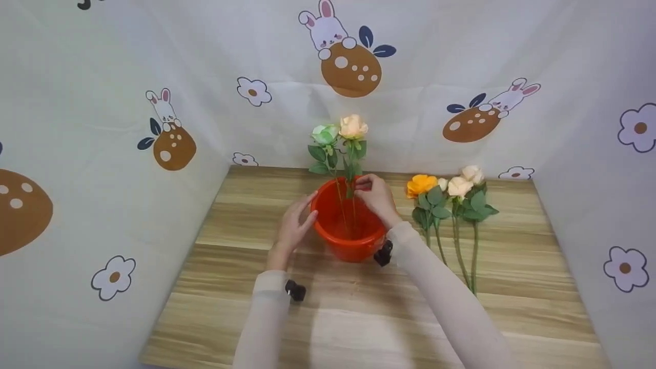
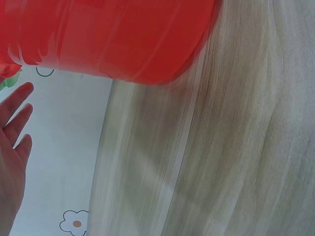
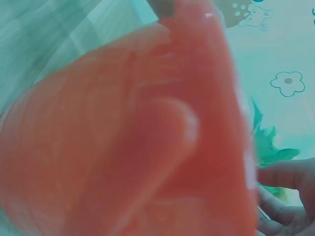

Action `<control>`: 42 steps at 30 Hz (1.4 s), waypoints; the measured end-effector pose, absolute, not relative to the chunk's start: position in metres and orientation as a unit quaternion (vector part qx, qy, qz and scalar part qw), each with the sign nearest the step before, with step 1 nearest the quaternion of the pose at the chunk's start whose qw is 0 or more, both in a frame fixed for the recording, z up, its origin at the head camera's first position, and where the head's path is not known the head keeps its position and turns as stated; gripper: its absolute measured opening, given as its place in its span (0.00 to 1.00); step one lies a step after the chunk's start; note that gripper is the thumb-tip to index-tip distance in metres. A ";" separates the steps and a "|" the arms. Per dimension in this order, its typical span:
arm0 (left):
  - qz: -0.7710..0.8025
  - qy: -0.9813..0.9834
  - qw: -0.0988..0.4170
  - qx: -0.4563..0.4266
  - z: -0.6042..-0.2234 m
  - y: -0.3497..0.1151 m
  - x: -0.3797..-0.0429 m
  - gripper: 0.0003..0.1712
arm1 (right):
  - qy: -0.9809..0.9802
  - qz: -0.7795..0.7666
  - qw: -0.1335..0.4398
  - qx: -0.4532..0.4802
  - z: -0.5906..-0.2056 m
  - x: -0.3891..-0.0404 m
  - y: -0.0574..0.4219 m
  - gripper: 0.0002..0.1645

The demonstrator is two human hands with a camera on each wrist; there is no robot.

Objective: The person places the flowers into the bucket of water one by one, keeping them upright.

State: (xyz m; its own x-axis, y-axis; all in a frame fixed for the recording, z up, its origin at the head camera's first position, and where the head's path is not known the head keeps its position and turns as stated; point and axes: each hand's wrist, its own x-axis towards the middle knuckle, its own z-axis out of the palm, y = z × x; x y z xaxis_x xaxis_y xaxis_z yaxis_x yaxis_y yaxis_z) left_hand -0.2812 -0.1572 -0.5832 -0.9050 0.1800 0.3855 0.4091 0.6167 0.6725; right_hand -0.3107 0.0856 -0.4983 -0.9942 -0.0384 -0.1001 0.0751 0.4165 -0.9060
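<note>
An orange-red bucket [image 1: 353, 248] stands on the wooden table. A green rose [image 1: 325, 134] and a peach rose [image 1: 353, 127], both artificial with leafy stems, rise upright out of it. My right hand [image 1: 376, 199] is over the right side of the rim, its curled fingers and thumb pinching the peach rose's stem; the contact itself is partly hidden. At the left of the rim is my left hand [image 1: 294, 225], fingers extended beside the bucket. In the left wrist view, that hand [image 2: 12, 147] shows spread fingers with nothing between them.
Right of the bucket lie an orange flower [image 1: 421, 185] and several pale roses [image 1: 459, 187], their stems pointing towards the table's front. White printed cloth [image 1: 410, 123] hangs behind and at both sides of the table [image 1: 230, 307]. A black wrist camera [image 1: 383, 253] is close to the bucket.
</note>
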 end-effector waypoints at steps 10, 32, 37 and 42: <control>-0.403 -0.890 0.139 -0.160 -0.583 -0.158 -0.281 0.28 | 0.820 -0.572 0.027 0.008 -0.483 -0.311 0.100 0.17; -0.419 -0.881 0.141 -0.166 -0.584 -0.158 -0.280 0.28 | 0.768 -0.638 0.005 0.051 -0.477 -0.314 0.159 0.21; -0.411 -0.884 0.148 -0.167 -0.585 -0.158 -0.281 0.28 | 0.777 -0.626 -0.018 0.063 -0.480 -0.314 0.177 0.20; -0.408 -0.888 0.140 -0.160 -0.584 -0.158 -0.280 0.28 | 0.772 -0.630 -0.028 0.075 -0.482 -0.313 0.193 0.21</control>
State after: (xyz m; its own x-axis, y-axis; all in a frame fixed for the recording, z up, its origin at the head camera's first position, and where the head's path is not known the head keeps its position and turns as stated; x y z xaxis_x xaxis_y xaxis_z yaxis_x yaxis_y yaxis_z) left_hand -0.2805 -0.1581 -0.5836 -0.9096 0.1710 0.3787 0.3988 0.6155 0.6798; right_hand -0.3133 0.1935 -0.4816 -0.9872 0.1510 -0.0522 0.0813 0.1936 -0.9777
